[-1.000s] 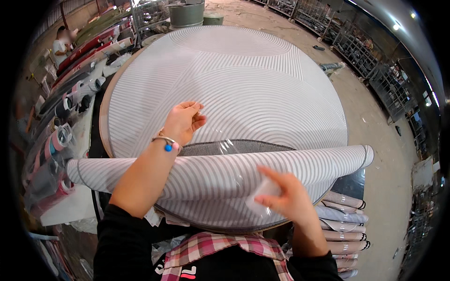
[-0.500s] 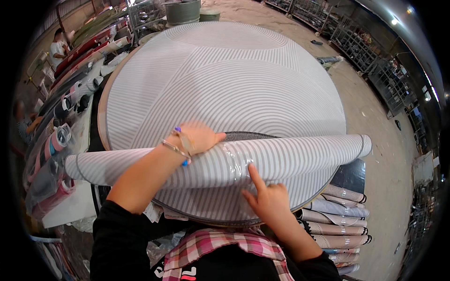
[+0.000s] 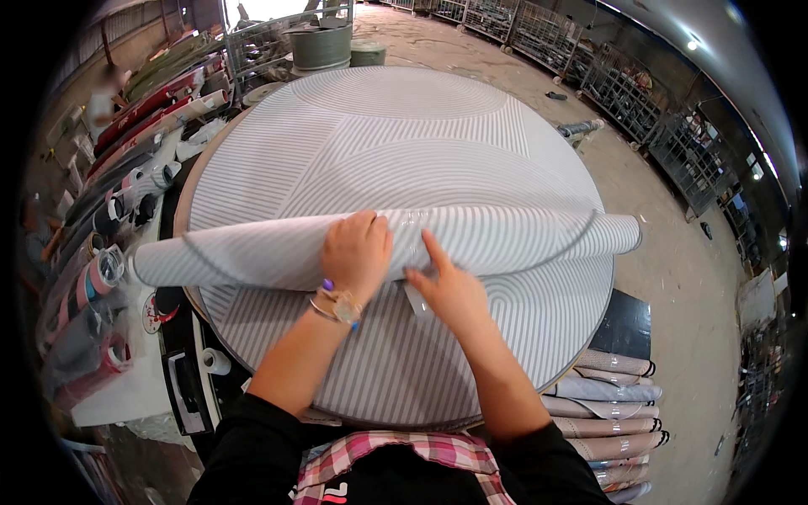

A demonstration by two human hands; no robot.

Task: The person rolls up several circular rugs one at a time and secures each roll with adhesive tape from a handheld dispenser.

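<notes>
Head view, and the striped roll [image 3: 505, 237] is laid right across the round striped mat [image 3: 379, 370]! It is pressed by the left hand [image 3: 358, 248], fingers bent, any grip impossible to tell; by the right hand [image 3: 454, 295], thumb and forefinger spread, it is touched near a clear strip [image 3: 418, 301].

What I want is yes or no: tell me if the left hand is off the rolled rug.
No, the left hand rests on the rolled rug, to the left of the right hand.
</notes>
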